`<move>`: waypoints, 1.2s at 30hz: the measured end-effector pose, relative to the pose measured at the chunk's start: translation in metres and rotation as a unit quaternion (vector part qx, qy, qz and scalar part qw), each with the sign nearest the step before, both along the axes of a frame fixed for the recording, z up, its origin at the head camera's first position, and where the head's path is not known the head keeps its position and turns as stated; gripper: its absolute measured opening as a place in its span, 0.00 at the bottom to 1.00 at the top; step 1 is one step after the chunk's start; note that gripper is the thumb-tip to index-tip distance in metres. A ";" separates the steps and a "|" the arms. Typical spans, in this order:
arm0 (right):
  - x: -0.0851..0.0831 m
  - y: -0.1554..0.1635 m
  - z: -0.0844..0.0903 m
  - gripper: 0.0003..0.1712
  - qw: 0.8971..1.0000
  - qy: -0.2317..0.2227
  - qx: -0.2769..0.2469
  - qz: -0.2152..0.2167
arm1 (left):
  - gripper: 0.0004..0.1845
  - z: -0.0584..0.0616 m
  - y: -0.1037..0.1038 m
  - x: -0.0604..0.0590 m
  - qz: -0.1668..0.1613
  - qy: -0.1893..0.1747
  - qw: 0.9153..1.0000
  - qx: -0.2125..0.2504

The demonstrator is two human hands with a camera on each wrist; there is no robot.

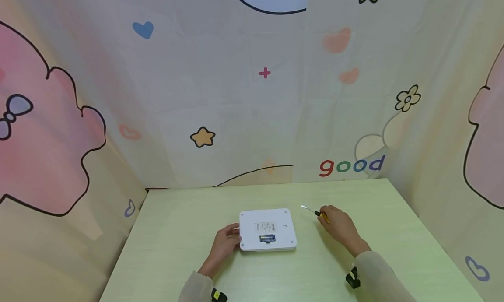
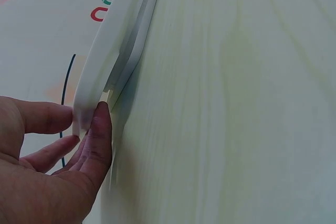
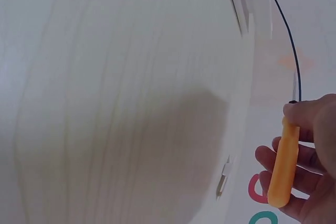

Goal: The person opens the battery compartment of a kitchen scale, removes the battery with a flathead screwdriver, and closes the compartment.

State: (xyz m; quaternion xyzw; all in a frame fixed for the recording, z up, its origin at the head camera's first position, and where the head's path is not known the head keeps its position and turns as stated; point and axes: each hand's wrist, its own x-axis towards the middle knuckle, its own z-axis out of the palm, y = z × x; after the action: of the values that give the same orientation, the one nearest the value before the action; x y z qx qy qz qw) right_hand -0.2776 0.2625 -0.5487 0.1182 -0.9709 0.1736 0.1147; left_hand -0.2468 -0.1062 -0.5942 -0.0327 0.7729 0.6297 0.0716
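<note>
A flat white device [image 1: 248, 219] with rounded corners lies underside up on the table, with a printed label [image 1: 265, 227] and a small fastener or foot near each corner. A blue battery [image 1: 267, 238] shows in its uncovered compartment near the front edge. My left hand [image 1: 226, 240] grips the device's left edge; in the left wrist view its fingers [image 2: 98, 135] close around the rim of the white shell [image 2: 107, 51]. To the right of the device, my right hand [image 1: 339, 225] holds a screwdriver [image 3: 286, 166] by its yellow-orange handle, the metal shaft pointing left towards the device.
The pale wood-grain table [image 1: 177, 214] meets a printed curtain [image 1: 220, 74] behind and at both sides. A small white piece [image 3: 224, 176] lies on the table close to my right hand in the right wrist view.
</note>
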 end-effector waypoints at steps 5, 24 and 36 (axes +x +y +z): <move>0.004 -0.003 0.005 0.12 1.000 0.021 -0.005 0.010 | 0.25 0.001 -0.001 -0.001 0.001 -0.001 1.000 0.001; 0.018 -0.018 0.030 0.13 0.998 0.057 0.018 0.027 | 0.25 0.003 -0.001 -0.001 -0.002 0.000 1.000 0.020; 0.028 -0.030 0.049 0.11 0.996 0.072 0.030 0.042 | 0.25 0.001 0.000 0.000 0.005 -0.009 1.000 0.016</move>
State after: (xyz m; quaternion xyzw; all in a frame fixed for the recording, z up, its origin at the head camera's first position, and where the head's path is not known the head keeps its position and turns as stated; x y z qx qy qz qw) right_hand -0.2494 0.2327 -0.4994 0.1748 -0.9590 0.1402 0.1733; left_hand -0.2465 -0.1065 -0.5933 -0.0413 0.7620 0.6418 0.0764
